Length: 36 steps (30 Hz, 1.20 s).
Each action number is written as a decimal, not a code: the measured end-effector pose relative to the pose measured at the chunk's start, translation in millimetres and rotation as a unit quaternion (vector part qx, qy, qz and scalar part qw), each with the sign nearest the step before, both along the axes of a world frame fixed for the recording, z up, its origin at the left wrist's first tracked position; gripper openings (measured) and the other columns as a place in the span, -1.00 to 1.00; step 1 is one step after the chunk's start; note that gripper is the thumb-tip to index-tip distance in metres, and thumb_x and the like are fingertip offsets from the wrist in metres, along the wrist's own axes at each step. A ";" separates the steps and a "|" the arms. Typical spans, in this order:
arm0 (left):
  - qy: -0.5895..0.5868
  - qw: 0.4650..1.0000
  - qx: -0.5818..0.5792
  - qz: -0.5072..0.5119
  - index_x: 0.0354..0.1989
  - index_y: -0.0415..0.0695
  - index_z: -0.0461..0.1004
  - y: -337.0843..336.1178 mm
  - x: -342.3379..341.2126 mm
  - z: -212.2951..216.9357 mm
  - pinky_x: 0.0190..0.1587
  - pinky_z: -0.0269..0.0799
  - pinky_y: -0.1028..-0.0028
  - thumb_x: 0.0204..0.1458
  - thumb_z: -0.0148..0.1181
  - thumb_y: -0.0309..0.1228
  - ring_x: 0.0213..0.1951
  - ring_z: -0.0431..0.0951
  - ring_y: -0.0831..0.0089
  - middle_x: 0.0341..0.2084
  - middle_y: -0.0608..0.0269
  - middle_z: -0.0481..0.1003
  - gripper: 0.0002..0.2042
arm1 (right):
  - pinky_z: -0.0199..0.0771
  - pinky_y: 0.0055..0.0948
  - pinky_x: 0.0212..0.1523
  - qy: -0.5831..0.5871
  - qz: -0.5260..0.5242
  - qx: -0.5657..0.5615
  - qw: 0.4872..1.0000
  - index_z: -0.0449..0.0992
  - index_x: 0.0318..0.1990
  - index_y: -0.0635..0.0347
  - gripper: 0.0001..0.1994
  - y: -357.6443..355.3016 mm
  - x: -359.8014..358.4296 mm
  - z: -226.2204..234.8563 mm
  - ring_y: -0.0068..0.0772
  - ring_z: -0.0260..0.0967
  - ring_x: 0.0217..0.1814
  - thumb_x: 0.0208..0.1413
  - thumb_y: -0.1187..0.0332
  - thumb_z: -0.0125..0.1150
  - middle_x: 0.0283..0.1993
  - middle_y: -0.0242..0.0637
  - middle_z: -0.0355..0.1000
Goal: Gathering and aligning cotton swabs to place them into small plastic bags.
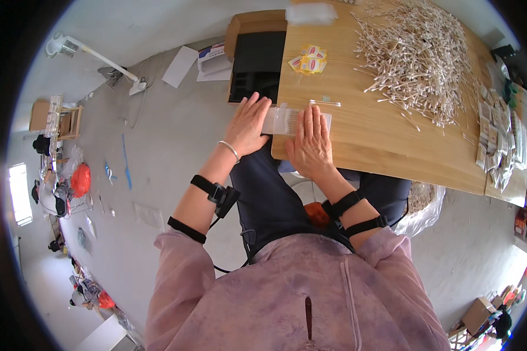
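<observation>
At the table's left edge lies a clear plastic bag with a row of cotton swabs inside. My right hand rests flat across its right part, fingers stretched out and held side by side. My left hand is at the bag's left end, which sticks out past the table edge; its fingers are extended, and whether the palm presses on the plastic is hidden. Just beyond my right fingertips, a few loose cotton swabs lie on the wooden table.
A large heap of cotton swabs covers the table's far right. Filled swab bags are piled at the right end. Yellow printed packets and a stack of clear bags lie farther back. An open cardboard box with black contents adjoins the left edge.
</observation>
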<state>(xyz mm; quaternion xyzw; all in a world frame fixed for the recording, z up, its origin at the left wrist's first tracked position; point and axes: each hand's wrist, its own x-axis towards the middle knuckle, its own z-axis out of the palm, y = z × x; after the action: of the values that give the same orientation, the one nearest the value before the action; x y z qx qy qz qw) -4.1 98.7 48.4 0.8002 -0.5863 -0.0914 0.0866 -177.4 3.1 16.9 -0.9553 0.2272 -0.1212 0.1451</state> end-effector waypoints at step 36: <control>0.663 0.627 -0.163 0.375 -0.09 -0.22 0.50 15.0 15.8 -29.0 -0.21 0.43 0.54 0.15 0.12 -0.08 -0.37 0.48 0.56 -0.38 0.36 0.49 -0.59 | -0.47 -0.01 0.45 -0.041 0.015 0.078 0.996 -0.22 0.31 0.59 -0.13 41.6 54.7 -3.6 0.26 -0.45 0.50 0.05 0.13 0.08 0.41 0.34 -0.29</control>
<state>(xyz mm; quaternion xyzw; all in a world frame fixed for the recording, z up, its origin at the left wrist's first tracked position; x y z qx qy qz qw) 11.7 113.7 19.4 0.6469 -0.0252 -0.4596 0.6080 -122.7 44.8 13.2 -0.9385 0.2157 -0.1401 0.2302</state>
